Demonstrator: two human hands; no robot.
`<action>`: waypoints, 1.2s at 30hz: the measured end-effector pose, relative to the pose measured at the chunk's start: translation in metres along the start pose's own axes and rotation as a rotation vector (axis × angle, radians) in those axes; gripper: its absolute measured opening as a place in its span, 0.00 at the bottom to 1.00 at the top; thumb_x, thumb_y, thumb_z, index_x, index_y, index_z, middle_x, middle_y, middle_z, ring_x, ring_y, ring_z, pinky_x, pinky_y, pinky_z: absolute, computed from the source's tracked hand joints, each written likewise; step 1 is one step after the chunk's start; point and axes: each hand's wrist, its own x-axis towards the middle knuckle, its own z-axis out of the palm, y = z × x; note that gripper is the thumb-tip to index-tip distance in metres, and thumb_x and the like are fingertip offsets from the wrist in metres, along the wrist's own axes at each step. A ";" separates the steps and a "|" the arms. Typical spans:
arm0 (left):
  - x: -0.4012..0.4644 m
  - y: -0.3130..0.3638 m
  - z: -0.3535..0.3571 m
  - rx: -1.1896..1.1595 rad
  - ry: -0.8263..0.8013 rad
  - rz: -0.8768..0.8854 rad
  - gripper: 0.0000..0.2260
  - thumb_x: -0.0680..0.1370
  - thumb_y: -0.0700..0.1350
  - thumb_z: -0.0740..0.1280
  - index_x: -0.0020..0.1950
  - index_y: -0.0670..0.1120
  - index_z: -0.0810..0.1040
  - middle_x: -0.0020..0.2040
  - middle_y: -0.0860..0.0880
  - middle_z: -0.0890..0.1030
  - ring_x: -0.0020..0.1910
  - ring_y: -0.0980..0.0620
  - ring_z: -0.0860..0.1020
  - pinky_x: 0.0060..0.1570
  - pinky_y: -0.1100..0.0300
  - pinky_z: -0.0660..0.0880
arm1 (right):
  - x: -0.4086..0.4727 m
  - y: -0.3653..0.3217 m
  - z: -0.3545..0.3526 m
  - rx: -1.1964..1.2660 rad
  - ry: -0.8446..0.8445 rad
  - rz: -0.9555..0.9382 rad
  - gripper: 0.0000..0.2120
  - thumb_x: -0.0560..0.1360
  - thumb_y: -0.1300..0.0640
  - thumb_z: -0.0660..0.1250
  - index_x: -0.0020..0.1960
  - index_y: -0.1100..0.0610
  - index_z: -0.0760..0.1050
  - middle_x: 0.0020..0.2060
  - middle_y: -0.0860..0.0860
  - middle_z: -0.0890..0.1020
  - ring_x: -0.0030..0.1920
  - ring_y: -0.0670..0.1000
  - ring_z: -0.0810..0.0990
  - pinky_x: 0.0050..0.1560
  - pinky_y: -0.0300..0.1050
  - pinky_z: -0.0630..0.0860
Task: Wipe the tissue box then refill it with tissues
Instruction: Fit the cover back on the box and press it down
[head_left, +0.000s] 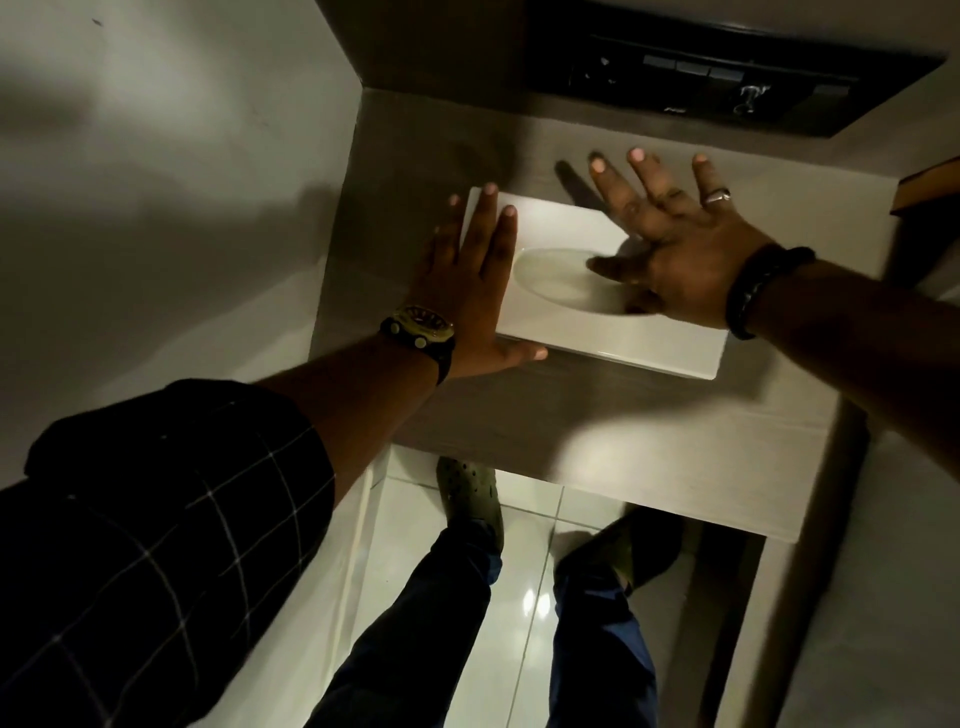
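Left hand (470, 291) flat on tissue box (623, 332) | right hand (675, 249) fingers spread

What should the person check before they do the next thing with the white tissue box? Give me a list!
1. Tissue box lies flat on the shelf: ok.
2. Left hand steadies the box's left end, fingers straight: ok.
3. Right hand is over the box's right end with fingers spread; firm contact: cannot tell.
4. Tissue showing at the oval opening: not ok, none seen.
5. Wiping cloth within sight: not ok, none seen.
6. Box surface is clean: cannot tell, the light is dim.
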 end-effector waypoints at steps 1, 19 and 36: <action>0.000 0.001 0.000 0.003 -0.003 -0.003 0.60 0.62 0.72 0.68 0.77 0.40 0.40 0.78 0.37 0.41 0.76 0.32 0.42 0.73 0.36 0.49 | 0.003 -0.001 -0.003 -0.059 -0.039 0.014 0.32 0.69 0.39 0.71 0.71 0.36 0.64 0.75 0.55 0.30 0.75 0.65 0.33 0.68 0.75 0.42; 0.002 0.004 -0.001 0.013 -0.024 -0.018 0.60 0.62 0.73 0.66 0.77 0.40 0.38 0.78 0.38 0.40 0.76 0.33 0.41 0.73 0.36 0.50 | 0.031 -0.039 -0.010 0.506 0.139 0.151 0.33 0.76 0.42 0.53 0.74 0.60 0.62 0.79 0.55 0.46 0.77 0.57 0.36 0.74 0.66 0.37; 0.003 0.002 0.003 0.020 -0.020 -0.027 0.60 0.62 0.73 0.66 0.77 0.41 0.38 0.78 0.38 0.40 0.76 0.33 0.41 0.73 0.35 0.49 | 0.025 -0.033 0.000 0.136 0.021 0.212 0.23 0.74 0.43 0.66 0.68 0.46 0.71 0.78 0.51 0.36 0.76 0.62 0.34 0.67 0.79 0.41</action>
